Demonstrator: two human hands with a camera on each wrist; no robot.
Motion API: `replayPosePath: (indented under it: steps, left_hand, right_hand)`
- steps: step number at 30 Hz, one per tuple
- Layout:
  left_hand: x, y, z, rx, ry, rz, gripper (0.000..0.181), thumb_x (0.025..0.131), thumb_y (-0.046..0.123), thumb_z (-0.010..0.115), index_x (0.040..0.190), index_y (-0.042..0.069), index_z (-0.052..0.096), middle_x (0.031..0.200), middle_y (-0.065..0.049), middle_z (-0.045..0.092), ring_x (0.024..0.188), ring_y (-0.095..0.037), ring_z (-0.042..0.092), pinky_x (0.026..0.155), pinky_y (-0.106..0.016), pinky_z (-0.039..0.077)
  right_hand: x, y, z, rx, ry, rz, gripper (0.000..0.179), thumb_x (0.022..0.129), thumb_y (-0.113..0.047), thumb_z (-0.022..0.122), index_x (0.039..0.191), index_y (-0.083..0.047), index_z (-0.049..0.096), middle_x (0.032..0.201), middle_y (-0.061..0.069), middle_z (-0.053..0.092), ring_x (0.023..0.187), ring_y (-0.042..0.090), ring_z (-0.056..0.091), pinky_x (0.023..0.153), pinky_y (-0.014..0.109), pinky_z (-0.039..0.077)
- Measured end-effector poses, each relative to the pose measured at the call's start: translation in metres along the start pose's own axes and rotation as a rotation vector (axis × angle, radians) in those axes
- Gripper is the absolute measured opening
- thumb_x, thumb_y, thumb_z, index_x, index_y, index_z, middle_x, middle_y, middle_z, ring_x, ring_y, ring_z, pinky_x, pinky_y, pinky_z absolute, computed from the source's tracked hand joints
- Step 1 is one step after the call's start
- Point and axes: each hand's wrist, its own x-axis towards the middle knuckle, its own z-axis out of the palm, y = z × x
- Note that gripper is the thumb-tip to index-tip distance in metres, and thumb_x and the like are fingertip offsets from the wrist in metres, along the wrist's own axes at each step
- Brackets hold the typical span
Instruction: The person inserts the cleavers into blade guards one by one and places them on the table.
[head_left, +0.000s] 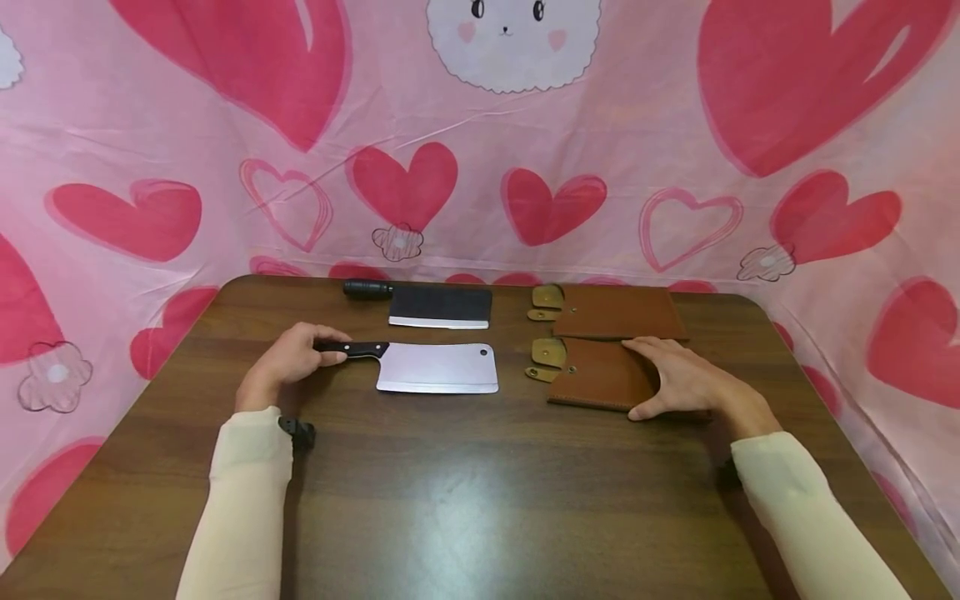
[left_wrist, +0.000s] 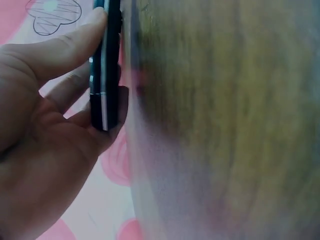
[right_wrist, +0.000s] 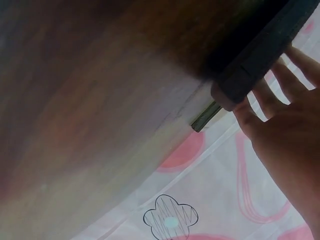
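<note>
My left hand pinches the black riveted handle of a silver cleaver, thumb on one side and fingers on the other. The blade points right, with a small hole near its far corner. My right hand spans the nearer brown leather sheath, thumb at its near edge and fingertips at its far edge. Olive snap straps stick out at the sheath's left end. From the right wrist, the fingers lie along the sheath's dark edge; the thumb is hidden there.
Behind the silver cleaver lies a second cleaver with a dark blade and black handle. A second brown leather sheath lies just behind the first. The brown wooden table ends at a pink heart-patterned cloth.
</note>
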Motion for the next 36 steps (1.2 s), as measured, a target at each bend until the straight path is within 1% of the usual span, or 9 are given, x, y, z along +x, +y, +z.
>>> replayPosePath:
  steps: [2,4,8,10,13,17,25,30,36]
  left_hand:
    - [0.000,0.001,-0.001,-0.010,0.000,0.017,0.026,0.094,0.008,0.071,0.117,-0.003,0.072,0.109,-0.021,0.070,0.100,-0.037,0.058,0.096,-0.056,0.042]
    - [0.001,0.002,-0.002,-0.024,-0.004,0.018,0.026,0.094,0.006,0.070,0.118,-0.003,0.071,0.109,-0.021,0.069,0.099,-0.035,0.057,0.094,-0.053,0.043]
    - [0.001,0.005,-0.003,-0.058,-0.009,-0.002,0.025,0.097,0.006,0.067,0.121,-0.001,0.070,0.108,-0.018,0.066,0.097,-0.032,0.054,0.089,-0.046,0.042]
    - [0.002,0.007,-0.002,-0.069,-0.003,-0.001,0.025,0.098,0.007,0.066,0.122,0.000,0.069,0.108,-0.018,0.065,0.097,-0.032,0.053,0.088,-0.044,0.041]
    - [0.004,0.010,-0.002,-0.078,0.010,0.012,0.025,0.098,0.008,0.065,0.123,0.001,0.068,0.111,-0.018,0.064,0.099,-0.033,0.052,0.090,-0.046,0.040]
    - [0.005,0.015,0.000,-0.091,0.036,0.019,0.026,0.099,0.009,0.065,0.123,0.001,0.067,0.116,-0.020,0.063,0.103,-0.034,0.051,0.092,-0.047,0.039]
    - [0.006,0.023,0.003,-0.121,0.073,-0.002,0.026,0.100,0.009,0.064,0.125,0.002,0.066,0.121,-0.020,0.061,0.107,-0.035,0.050,0.097,-0.050,0.039]
    - [0.005,0.026,0.003,-0.119,0.069,-0.005,0.027,0.100,0.008,0.063,0.126,0.003,0.065,0.123,-0.020,0.060,0.108,-0.036,0.050,0.097,-0.051,0.039]
    - [0.006,0.027,0.006,-0.133,0.056,0.006,0.029,0.100,0.009,0.064,0.127,0.003,0.065,0.124,-0.021,0.060,0.108,-0.036,0.050,0.098,-0.052,0.040]
  right_hand:
    - [0.000,-0.001,-0.001,-0.003,0.001,0.001,0.119,0.066,-0.064,0.086,0.153,-0.001,0.037,0.155,0.028,0.034,0.139,0.053,0.029,0.102,0.076,0.029]
    - [0.001,-0.001,-0.001,-0.004,0.009,-0.004,0.118,0.065,-0.063,0.087,0.153,-0.001,0.038,0.154,0.026,0.035,0.139,0.052,0.030,0.102,0.075,0.030]
    - [0.002,-0.002,-0.002,0.007,0.041,-0.029,0.113,0.065,-0.061,0.088,0.151,-0.004,0.041,0.152,0.021,0.039,0.137,0.047,0.035,0.101,0.072,0.034]
    - [0.003,-0.003,-0.002,0.013,0.059,-0.041,0.112,0.065,-0.061,0.089,0.150,-0.006,0.042,0.151,0.018,0.041,0.135,0.044,0.037,0.101,0.071,0.035]
    - [0.005,-0.004,-0.002,0.018,0.078,-0.058,0.110,0.064,-0.062,0.089,0.149,-0.008,0.042,0.149,0.015,0.042,0.134,0.040,0.039,0.101,0.069,0.036]
    - [0.007,-0.006,-0.004,0.019,0.091,-0.079,0.111,0.064,-0.061,0.089,0.149,-0.007,0.042,0.150,0.015,0.042,0.135,0.040,0.038,0.103,0.069,0.033]
    - [0.010,-0.012,-0.007,0.001,0.088,-0.079,0.115,0.065,-0.063,0.088,0.152,-0.006,0.040,0.153,0.018,0.040,0.139,0.042,0.035,0.106,0.069,0.031]
    - [0.010,-0.017,-0.009,-0.004,0.089,-0.070,0.116,0.066,-0.063,0.087,0.155,-0.007,0.038,0.155,0.018,0.037,0.140,0.043,0.033,0.106,0.070,0.029]
    - [0.013,-0.021,-0.011,-0.021,0.104,-0.080,0.116,0.064,-0.059,0.089,0.154,-0.006,0.039,0.154,0.019,0.038,0.140,0.043,0.033,0.107,0.069,0.029]
